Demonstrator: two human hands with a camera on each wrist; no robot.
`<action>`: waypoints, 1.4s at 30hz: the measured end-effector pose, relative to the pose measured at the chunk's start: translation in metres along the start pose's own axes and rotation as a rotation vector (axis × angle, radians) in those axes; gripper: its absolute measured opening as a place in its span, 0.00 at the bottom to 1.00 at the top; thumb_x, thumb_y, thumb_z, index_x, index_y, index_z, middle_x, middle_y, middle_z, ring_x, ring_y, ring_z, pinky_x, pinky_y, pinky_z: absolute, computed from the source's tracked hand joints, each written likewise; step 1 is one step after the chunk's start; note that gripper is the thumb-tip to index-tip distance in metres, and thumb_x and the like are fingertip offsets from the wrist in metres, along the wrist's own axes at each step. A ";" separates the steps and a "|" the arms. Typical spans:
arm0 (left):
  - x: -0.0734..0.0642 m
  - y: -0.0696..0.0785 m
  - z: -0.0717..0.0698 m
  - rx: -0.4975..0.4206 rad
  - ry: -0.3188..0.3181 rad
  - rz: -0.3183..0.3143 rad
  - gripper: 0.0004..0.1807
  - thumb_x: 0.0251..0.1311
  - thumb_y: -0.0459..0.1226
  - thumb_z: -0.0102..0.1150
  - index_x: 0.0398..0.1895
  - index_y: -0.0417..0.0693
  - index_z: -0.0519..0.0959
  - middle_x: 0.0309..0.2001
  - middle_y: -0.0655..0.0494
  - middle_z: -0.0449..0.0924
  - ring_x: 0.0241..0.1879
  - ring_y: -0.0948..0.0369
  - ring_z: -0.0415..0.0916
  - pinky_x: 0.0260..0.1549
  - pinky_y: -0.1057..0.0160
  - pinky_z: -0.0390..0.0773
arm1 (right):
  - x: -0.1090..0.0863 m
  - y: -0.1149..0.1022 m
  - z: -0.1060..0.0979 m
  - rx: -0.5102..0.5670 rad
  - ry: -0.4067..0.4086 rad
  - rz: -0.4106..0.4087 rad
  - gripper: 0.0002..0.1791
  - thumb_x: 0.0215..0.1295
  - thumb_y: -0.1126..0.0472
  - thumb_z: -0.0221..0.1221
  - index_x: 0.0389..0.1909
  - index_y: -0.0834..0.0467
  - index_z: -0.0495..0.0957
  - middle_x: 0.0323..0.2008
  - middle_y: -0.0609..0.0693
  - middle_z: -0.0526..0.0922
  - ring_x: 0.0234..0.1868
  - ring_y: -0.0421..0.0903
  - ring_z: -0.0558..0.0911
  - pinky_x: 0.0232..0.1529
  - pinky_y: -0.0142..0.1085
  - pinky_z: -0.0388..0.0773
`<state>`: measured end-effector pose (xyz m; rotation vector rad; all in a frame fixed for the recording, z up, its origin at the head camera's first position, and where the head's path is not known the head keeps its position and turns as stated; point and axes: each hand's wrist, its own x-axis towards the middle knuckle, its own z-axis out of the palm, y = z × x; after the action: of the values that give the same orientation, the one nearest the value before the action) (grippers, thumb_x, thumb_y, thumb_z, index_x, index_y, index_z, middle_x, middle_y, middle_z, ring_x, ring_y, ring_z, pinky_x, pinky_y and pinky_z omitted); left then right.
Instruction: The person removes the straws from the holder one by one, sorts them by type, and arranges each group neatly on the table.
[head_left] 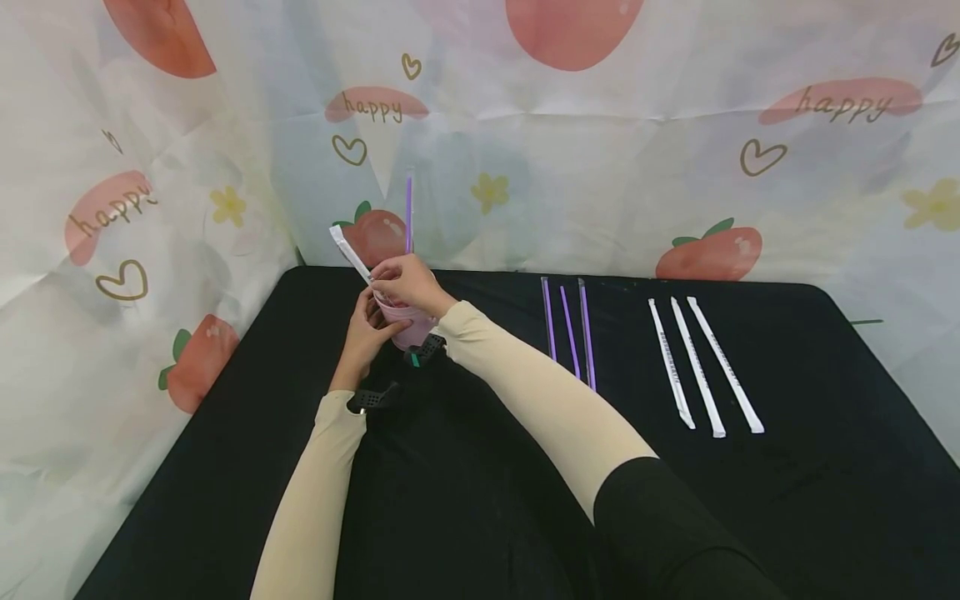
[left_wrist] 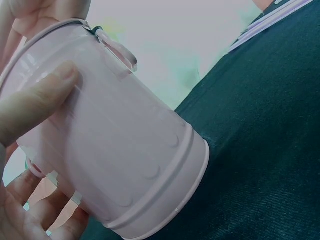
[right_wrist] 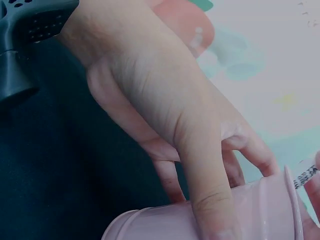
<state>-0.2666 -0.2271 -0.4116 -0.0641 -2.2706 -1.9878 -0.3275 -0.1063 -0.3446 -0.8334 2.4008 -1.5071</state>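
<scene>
At the back left of the table stands a small pink bucket (head_left: 407, 333), its side handle loop (left_wrist: 119, 51) showing in the left wrist view. My left hand (head_left: 363, 333) holds the bucket, thumb on one side and fingers round the other; the right wrist view also shows this hand (right_wrist: 175, 115). Over the rim, my right hand (head_left: 411, 283) pinches a straw in a white paper wrapper (head_left: 349, 252), which tilts up to the left. A printed bit of this wrapper (right_wrist: 306, 175) shows past the rim. Behind the right hand rises a purple straw (head_left: 408, 215), its lower end hidden.
Several purple straws (head_left: 567, 321) lie side by side right of the bucket, partly hidden by my right sleeve (head_left: 525, 392). Farther right lie white paper-wrapped straws (head_left: 701, 367) on the black tablecloth (head_left: 810, 467). A printed curtain (head_left: 570, 183) hangs behind the table.
</scene>
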 end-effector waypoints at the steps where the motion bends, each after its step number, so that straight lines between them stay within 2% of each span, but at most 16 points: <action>1: 0.000 0.000 0.000 -0.001 0.000 -0.001 0.44 0.55 0.28 0.62 0.71 0.45 0.49 0.70 0.41 0.56 0.70 0.47 0.56 0.68 0.50 0.58 | 0.000 0.000 -0.001 0.029 0.001 0.007 0.11 0.63 0.63 0.58 0.44 0.63 0.81 0.44 0.58 0.84 0.38 0.44 0.82 0.37 0.29 0.81; 6: 0.001 -0.002 0.000 -0.003 -0.009 0.009 0.44 0.55 0.29 0.62 0.72 0.45 0.48 0.70 0.42 0.55 0.70 0.48 0.55 0.69 0.50 0.58 | 0.001 -0.002 -0.004 0.137 0.035 0.029 0.12 0.64 0.63 0.58 0.46 0.63 0.80 0.45 0.59 0.83 0.39 0.45 0.82 0.38 0.33 0.82; 12: 0.001 -0.003 0.000 -0.010 -0.009 0.010 0.46 0.55 0.29 0.62 0.73 0.47 0.47 0.71 0.43 0.55 0.71 0.49 0.54 0.69 0.52 0.57 | 0.002 -0.009 -0.010 0.266 0.119 -0.020 0.15 0.64 0.63 0.57 0.50 0.64 0.78 0.46 0.61 0.83 0.45 0.51 0.84 0.42 0.37 0.82; 19: 0.003 -0.008 -0.001 -0.012 0.004 0.011 0.45 0.54 0.30 0.64 0.72 0.50 0.49 0.71 0.45 0.57 0.70 0.50 0.56 0.68 0.50 0.59 | 0.002 -0.020 -0.024 0.390 0.208 -0.094 0.16 0.64 0.64 0.57 0.51 0.65 0.77 0.45 0.64 0.83 0.39 0.56 0.85 0.40 0.43 0.83; 26: 0.001 -0.004 0.000 0.003 0.010 0.014 0.44 0.54 0.30 0.63 0.72 0.49 0.50 0.71 0.44 0.56 0.70 0.48 0.55 0.67 0.49 0.60 | 0.000 -0.035 -0.047 0.464 0.270 -0.139 0.16 0.64 0.66 0.57 0.51 0.67 0.76 0.44 0.67 0.82 0.29 0.40 0.84 0.38 0.45 0.83; 29: 0.001 -0.003 0.000 0.000 0.009 0.018 0.44 0.54 0.29 0.63 0.72 0.48 0.50 0.71 0.44 0.56 0.70 0.47 0.55 0.67 0.48 0.60 | -0.002 -0.043 -0.059 0.531 0.270 -0.144 0.16 0.64 0.66 0.57 0.51 0.67 0.76 0.44 0.68 0.81 0.27 0.39 0.84 0.34 0.43 0.84; 34: 0.002 -0.004 0.000 -0.016 0.015 0.020 0.45 0.52 0.28 0.64 0.71 0.48 0.50 0.71 0.45 0.57 0.70 0.48 0.57 0.67 0.49 0.61 | -0.015 -0.053 -0.080 0.583 0.266 -0.153 0.15 0.64 0.66 0.57 0.50 0.66 0.76 0.40 0.64 0.83 0.28 0.42 0.85 0.31 0.42 0.84; 38: 0.002 -0.004 0.000 -0.021 0.018 0.022 0.46 0.51 0.28 0.65 0.72 0.49 0.51 0.70 0.45 0.57 0.69 0.48 0.57 0.66 0.49 0.61 | -0.033 -0.058 -0.099 0.576 0.266 -0.155 0.14 0.63 0.66 0.58 0.49 0.67 0.77 0.33 0.54 0.85 0.28 0.45 0.86 0.31 0.42 0.84; 42: 0.001 -0.004 -0.001 -0.021 0.018 0.043 0.46 0.51 0.28 0.65 0.72 0.47 0.50 0.70 0.44 0.57 0.69 0.48 0.57 0.67 0.49 0.60 | -0.055 -0.060 -0.120 0.537 0.257 -0.179 0.15 0.63 0.67 0.57 0.50 0.68 0.75 0.30 0.49 0.85 0.29 0.45 0.86 0.29 0.41 0.84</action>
<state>-0.2683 -0.2283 -0.4150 -0.0958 -2.2190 -1.9830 -0.3130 -0.0036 -0.2439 -0.7768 1.9378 -2.3041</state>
